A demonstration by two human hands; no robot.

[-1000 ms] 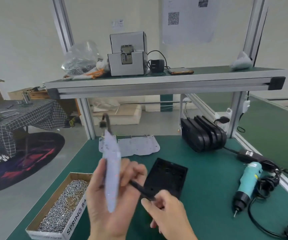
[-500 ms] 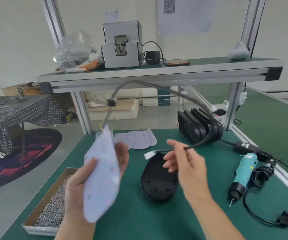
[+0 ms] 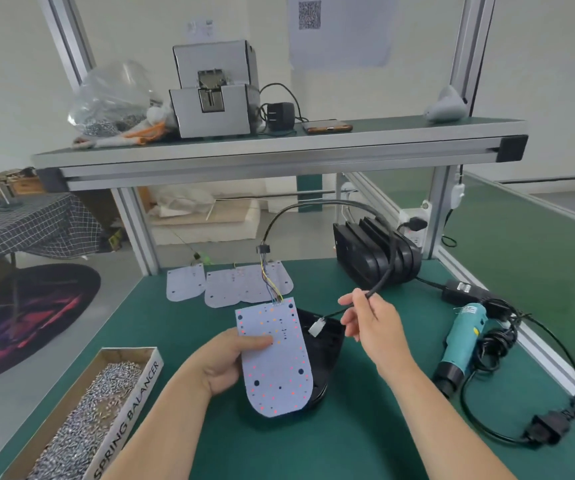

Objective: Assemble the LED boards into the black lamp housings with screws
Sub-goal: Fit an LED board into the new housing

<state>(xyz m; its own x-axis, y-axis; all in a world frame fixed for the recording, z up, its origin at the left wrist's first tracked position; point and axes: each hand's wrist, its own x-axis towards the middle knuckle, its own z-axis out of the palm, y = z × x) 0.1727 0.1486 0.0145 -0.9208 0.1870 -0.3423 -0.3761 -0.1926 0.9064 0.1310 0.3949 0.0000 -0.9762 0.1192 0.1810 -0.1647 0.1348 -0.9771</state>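
Screw box (image 3: 127,415): open cardboard carton marked SPRING BALANCER at the near left corner of the green worktable (image 3: 279,448), filled with loose silver screws (image 3: 81,420).
Left hand (image 3: 225,363): grips the left edge of the LED board, thumb pressed on its face, the other fingers hidden behind it.
LED board (image 3: 275,362): pale, one end rounded, dotted with red and orange points; held face up above the lamp housing and covering most of it. Whether the two touch cannot be told.
Lamp housing (image 3: 328,346): black, lying on the mat beneath the board, only its right side showing.
Right hand (image 3: 372,323): pinches the black cable between thumb and forefinger, the remaining fingers loosely extended.
Cable (image 3: 381,284): arcs up from the right hand and back down to thin coloured wires joined at the board's far edge.
White connector (image 3: 317,328): hangs on a thin lead below the right hand, over the housing.
Electric screwdriver (image 3: 462,336): teal, lying at the right with a coiled black cord.
Spare LED boards (image 3: 241,285): lying flat beyond the held board.
Housing stack (image 3: 372,254): black housings on edge, far right.
Upper shelf (image 3: 279,150): holds a grey screw feeder (image 3: 213,98), a clear bag (image 3: 112,98) and a phone (image 3: 327,126).
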